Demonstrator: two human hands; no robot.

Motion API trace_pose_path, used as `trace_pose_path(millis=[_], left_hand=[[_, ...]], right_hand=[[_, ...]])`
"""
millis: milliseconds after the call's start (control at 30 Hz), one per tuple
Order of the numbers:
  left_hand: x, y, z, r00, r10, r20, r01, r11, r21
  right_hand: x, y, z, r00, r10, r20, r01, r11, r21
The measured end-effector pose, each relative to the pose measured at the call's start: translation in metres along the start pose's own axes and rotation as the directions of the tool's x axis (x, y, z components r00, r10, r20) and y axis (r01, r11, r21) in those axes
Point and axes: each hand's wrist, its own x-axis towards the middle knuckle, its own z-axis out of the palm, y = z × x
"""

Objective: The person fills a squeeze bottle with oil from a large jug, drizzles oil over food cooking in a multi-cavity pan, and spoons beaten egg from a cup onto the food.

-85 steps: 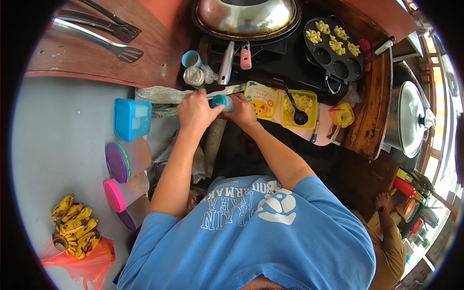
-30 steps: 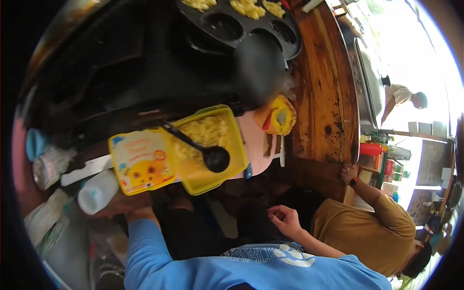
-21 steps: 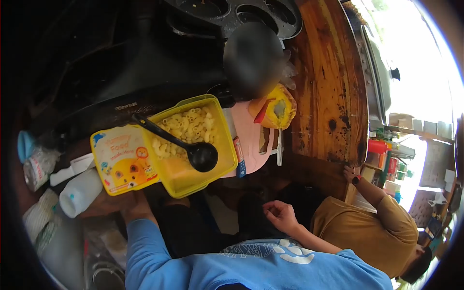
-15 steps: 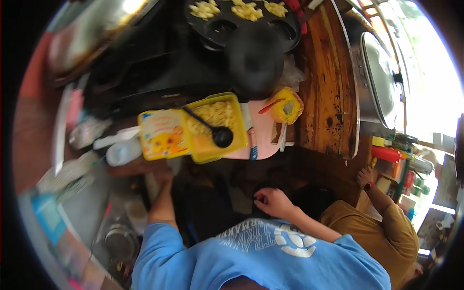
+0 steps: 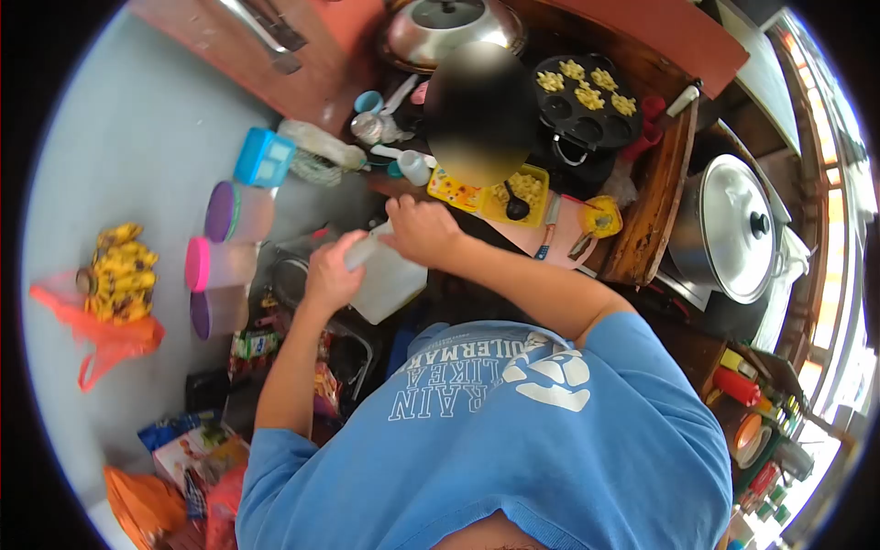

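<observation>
My left hand (image 5: 332, 273) is closed on the near-left edge of a whitish translucent plastic container (image 5: 390, 286), held tilted in front of my shirt. My right hand (image 5: 420, 231) has its fingers bent over the container's upper rim, touching it. What lies inside cannot be made out. Just beyond my right hand, a yellow tub (image 5: 541, 188) holds chopped pale food with a black ladle (image 5: 517, 207) resting in it. A knife (image 5: 548, 229) lies on the pink cutting board (image 5: 513, 236) to the right.
A dark molded pan (image 5: 587, 110) with several portions of pale food stands at the back right. A large lidded pot (image 5: 733, 227) is at far right. Lidded jars (image 5: 220, 261) and bananas (image 5: 122, 275) stand at left. A domed metal lid (image 5: 449, 35) sits behind.
My view has swung left and widened. Both hands, previously lowered and apart, have come together on the whitish container. The person in the brown shirt is out of view.
</observation>
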Motion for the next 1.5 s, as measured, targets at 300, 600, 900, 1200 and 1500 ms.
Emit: trace_pose_path(millis=[300, 600, 900, 1200, 1500], left_hand=[[0.019, 0.028, -0.104, 0.974, 0.216, 0.073, -0.21, 0.975, -0.076], [0.053, 0.028, -0.117, 0.913, 0.385, 0.136, -0.403, 0.902, 0.152], [0.08, 0.03, -0.108, 0.855, 0.377, 0.356, -0.496, 0.794, 0.35], [0.106, 0.029, -0.11, 0.805, 0.302, 0.51, -0.516, 0.781, 0.353], [0.135, 0.041, -0.098, 0.727, 0.133, 0.673, -0.488, 0.79, 0.371]], right_hand=[[0.038, -0.009, -0.11, 0.777, -0.609, 0.159, 0.624, 0.779, -0.063], [0.055, -0.013, -0.121, 0.941, -0.276, 0.195, 0.306, 0.941, -0.142], [0.069, -0.008, -0.117, 0.948, -0.033, 0.316, 0.102, 0.974, -0.204], [0.079, 0.006, -0.091, 0.932, -0.054, 0.358, 0.106, 0.986, -0.128], [0.056, 0.062, -0.124, 0.917, -0.336, -0.213, 0.313, 0.94, -0.133]])
